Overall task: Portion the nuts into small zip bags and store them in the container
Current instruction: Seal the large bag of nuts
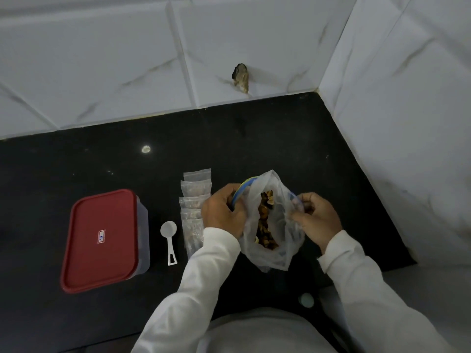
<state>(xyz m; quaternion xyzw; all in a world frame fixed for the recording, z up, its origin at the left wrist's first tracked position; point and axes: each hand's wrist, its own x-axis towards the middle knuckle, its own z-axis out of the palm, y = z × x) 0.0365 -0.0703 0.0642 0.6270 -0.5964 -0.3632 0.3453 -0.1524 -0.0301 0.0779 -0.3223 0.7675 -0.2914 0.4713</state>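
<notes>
Your left hand (224, 210) and right hand (316, 216) each pinch the rim of the big nut bag (272, 220), near the counter's (76, 164) front edge | small zip bags (193, 207) just left | container (102, 240) closed, far left.

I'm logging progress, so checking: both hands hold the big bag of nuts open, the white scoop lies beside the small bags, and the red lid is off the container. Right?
One thing is off: in the head view the red lid sits on the container. Otherwise yes: left hand and right hand hold the big bag open, white scoop beside the small bags.
</notes>
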